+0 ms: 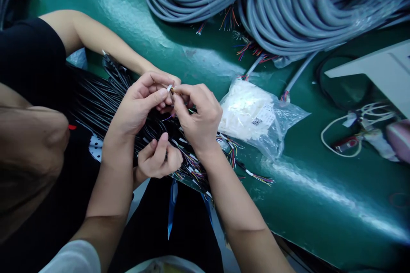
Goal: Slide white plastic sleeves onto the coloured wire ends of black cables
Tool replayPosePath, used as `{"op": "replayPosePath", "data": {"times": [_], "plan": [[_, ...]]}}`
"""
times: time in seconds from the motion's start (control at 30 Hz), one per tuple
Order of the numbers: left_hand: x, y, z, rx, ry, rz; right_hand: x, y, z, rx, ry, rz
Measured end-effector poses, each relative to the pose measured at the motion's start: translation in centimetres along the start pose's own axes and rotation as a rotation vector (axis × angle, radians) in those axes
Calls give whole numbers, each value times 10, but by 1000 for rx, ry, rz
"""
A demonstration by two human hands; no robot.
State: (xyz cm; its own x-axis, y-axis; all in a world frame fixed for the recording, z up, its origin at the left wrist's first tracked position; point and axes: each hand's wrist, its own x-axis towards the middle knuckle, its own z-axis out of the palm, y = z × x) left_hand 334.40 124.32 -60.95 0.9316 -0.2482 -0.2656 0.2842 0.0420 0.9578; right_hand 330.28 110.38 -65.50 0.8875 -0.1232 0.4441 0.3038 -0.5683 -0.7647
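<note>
My left hand (141, 98) is closed, its thumb and fingers pinching a cable end with a small white piece (169, 88) on it. Close against it, my right hand (201, 113) pinches the thin coloured wires (173, 90) that come out there. The fingertips partly hide the wires. Below my hands spreads a bundle of black cables (96, 98), whose stripped ends (195, 166) show thin coloured wires and white bands. A co-worker's hand (160, 160) with curled fingers is just below my left wrist. The co-worker's other forearm (112, 47) reaches behind my left hand.
A clear plastic bag (250, 111) of small white parts lies right of my hands on the green table (320, 217). Large grey cable coils (288, 13) fill the back. At right are a white panel (378, 72) and a red-cased item (346, 143). The co-worker sits close at left.
</note>
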Motion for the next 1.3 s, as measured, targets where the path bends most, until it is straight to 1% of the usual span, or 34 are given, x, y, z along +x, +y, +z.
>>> {"op": "replayPosePath", "data": {"times": [0.2, 0.3, 0.43, 0.57, 0.7, 0.9, 1.1, 1.3], "plan": [[0, 0, -1, 5, 2, 20, -1, 1, 2, -87, 49, -44], [0, 1, 0, 5, 4, 21, -1, 1, 2, -117, 27, -50], [2, 1, 1, 31, 25, -1, -1, 0, 2, -114, -15, -10], [2, 2, 0, 25, 21, -11, 1, -3, 4, -87, 37, 2], [2, 3, 0, 34, 25, -27, 2, -4, 6, -113, 83, 0], [2, 3, -2, 4, 12, -43, 1, -6, 7, -134, 86, 13], [3, 2, -5, 7, -3, -67, 3, -9, 7, -104, 44, 69], [5, -1, -7, -26, -34, -33, 4, -9, 7, -133, 54, 44]]}}
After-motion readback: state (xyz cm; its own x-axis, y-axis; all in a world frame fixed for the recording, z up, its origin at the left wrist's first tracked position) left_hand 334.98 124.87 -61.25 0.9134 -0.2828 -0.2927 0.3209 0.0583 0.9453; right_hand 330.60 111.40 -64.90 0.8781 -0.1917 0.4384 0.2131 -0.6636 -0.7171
